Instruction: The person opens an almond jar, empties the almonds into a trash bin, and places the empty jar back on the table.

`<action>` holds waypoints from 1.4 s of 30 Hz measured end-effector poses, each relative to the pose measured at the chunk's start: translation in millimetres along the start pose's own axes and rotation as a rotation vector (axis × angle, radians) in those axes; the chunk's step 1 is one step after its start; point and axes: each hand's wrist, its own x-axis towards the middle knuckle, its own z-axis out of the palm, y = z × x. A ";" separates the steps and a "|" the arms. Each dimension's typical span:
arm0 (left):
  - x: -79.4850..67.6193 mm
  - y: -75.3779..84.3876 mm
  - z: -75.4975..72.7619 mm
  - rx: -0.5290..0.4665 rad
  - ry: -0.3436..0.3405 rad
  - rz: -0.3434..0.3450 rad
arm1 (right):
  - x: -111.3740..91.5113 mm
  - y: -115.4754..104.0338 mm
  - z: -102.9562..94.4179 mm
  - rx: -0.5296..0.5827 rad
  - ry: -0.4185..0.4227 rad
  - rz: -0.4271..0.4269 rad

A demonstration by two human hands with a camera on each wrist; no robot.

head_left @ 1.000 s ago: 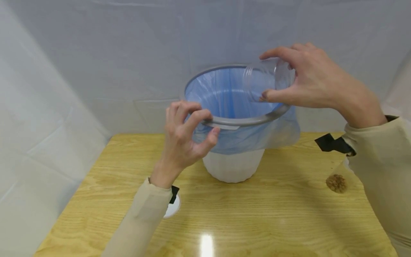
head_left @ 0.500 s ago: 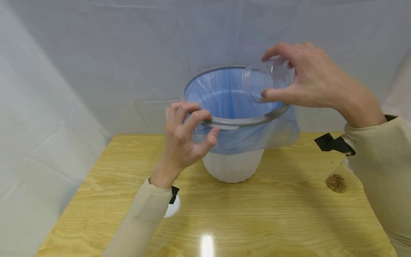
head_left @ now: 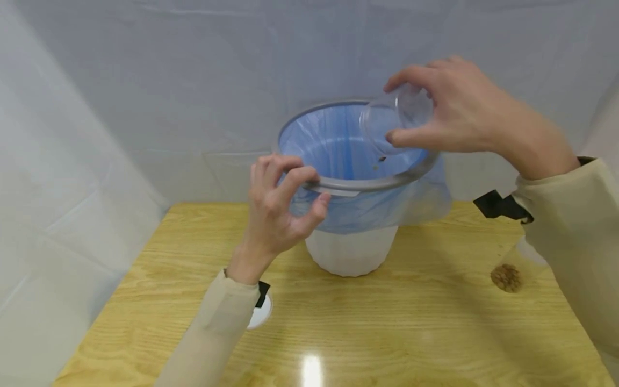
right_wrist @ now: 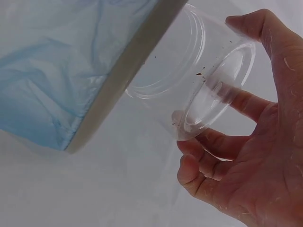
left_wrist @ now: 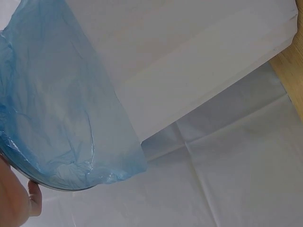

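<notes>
My right hand (head_left: 464, 110) grips a clear plastic jar (head_left: 397, 114) by its base end, fingers above and thumb below. The jar lies tipped on its side, its mouth over the inside of a white trash bin (head_left: 352, 250). A few small dark bits (head_left: 382, 159) are in the air just below the mouth. In the right wrist view, brown crumbs (right_wrist: 199, 74) cling inside the jar. A blue bag (head_left: 333, 142) lines the bin and folds over its grey rim (head_left: 372, 184). My left hand (head_left: 278, 204) holds the rim at the near left, fingers bent over it, thumb outside.
Beneath my right sleeve, a clear container with brown pieces (head_left: 506, 277) lies on the wooden table (head_left: 387, 333). A white round lid (head_left: 261, 313) is partly hidden by my left wrist. White sheeting (head_left: 193, 80) hangs behind the bin.
My right hand has moved slightly left and up with the jar. Small dark bits now show falling from its mouth. The left hand and the bin stay put.
</notes>
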 end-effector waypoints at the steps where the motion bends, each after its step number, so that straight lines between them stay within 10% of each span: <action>1: 0.0 0.0 0.0 -0.002 0.004 0.001 | 1.5 -0.9 -0.7 -0.001 -0.005 0.000; 29: 0.2 1.2 1.0 -0.007 0.008 -0.006 | -22.4 3.5 8.6 0.103 0.122 -0.013; 42: 0.0 0.1 2.0 -0.004 0.013 -0.006 | -38.5 12.5 21.9 0.364 0.232 0.148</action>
